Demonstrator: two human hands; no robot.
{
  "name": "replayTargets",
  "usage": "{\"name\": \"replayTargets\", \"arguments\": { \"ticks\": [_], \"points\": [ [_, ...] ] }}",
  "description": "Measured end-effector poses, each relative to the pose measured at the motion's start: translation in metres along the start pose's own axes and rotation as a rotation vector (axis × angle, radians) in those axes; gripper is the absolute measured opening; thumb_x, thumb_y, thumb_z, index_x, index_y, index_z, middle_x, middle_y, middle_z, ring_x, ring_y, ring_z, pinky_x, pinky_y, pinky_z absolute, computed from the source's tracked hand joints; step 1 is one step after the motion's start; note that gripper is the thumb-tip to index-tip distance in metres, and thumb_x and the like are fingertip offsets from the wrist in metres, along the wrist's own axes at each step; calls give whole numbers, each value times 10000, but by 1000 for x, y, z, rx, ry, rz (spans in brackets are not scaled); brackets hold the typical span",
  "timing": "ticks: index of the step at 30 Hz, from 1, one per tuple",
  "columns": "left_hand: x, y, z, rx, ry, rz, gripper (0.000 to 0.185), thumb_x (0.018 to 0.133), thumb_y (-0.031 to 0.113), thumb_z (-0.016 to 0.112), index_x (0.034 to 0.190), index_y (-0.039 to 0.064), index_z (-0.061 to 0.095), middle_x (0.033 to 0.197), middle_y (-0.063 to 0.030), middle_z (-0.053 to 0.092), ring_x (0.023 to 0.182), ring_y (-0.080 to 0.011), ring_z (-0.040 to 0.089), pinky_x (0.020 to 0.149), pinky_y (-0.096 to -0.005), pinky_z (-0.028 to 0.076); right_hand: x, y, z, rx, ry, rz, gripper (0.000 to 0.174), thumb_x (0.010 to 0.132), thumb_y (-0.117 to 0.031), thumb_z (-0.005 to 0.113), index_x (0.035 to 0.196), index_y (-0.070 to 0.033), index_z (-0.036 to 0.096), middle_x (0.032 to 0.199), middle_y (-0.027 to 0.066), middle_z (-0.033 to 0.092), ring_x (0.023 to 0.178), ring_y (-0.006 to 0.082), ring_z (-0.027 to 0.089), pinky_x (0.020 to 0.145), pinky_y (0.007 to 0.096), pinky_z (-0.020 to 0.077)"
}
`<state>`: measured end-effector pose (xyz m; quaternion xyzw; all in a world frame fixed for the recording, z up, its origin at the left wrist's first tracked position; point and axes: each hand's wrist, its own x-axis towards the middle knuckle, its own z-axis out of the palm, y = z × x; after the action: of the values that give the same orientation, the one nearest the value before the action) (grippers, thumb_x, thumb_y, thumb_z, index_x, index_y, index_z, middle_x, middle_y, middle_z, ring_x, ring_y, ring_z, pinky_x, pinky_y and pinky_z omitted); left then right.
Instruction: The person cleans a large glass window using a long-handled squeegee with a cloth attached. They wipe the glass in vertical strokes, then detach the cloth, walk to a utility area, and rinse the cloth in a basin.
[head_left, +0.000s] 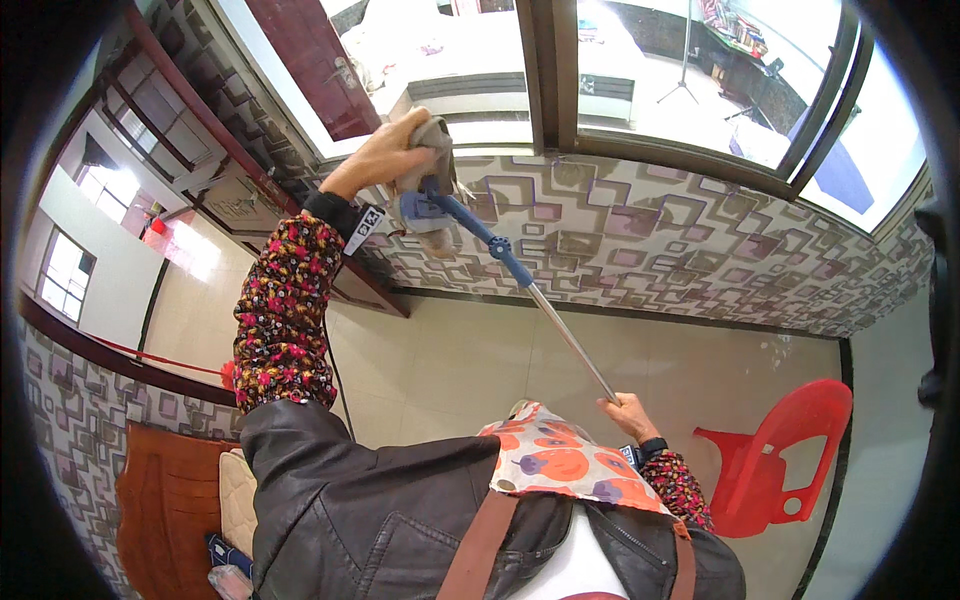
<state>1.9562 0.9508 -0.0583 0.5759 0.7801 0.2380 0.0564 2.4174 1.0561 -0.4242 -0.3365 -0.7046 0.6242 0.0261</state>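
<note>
My left hand (386, 154) is raised at the upper left and grips a grey-brown cloth (431, 142) at the head end of a long-handled cleaning tool. Below the cloth sits the tool's blue and whitish head (424, 214), partly covered and blurred. A blue plastic section with a round joint (500, 247) leads into a slim metal pole (574, 334). Down at the right, close to my apron (559, 465), my right hand (631, 417) is closed around the pole's lower end. The tool slants between the two hands.
Framed sliding windows (553, 75) stand above a patterned wall (600, 232). A red plastic chair (780, 465) is on the tiled floor (465, 352) at right. To the left are an open wooden door (247, 199) and a wooden headboard (161, 502) beside a mattress (236, 487).
</note>
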Motion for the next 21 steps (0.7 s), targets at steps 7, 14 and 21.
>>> {"name": "replayTargets", "arguments": {
  "ticks": [7,14,21],
  "points": [
    [-20,55,-1,414,178,343,208,737,40,552,936,47,490,848,-155,600,838,-354,581,695,-386,464,16,-9,11,36,191,-151,378,823,-315,643,629,-29,490,527,-40,349,531,65,318,459,274,295],
    [-16,58,-13,503,749,772,172,685,-52,561,763,68,464,927,-53,636,768,-245,627,589,-330,515,30,-20,2,-62,643,-280,458,810,-284,677,591,-33,363,517,1,280,514,88,283,424,284,277],
    [0,47,21,317,913,975,198,708,-82,591,814,57,500,954,-107,636,810,-287,636,637,-353,530,37,-35,-1,41,941,-404,442,779,-273,738,599,-69,390,513,-14,303,499,98,271,426,280,276]
  ]
}}
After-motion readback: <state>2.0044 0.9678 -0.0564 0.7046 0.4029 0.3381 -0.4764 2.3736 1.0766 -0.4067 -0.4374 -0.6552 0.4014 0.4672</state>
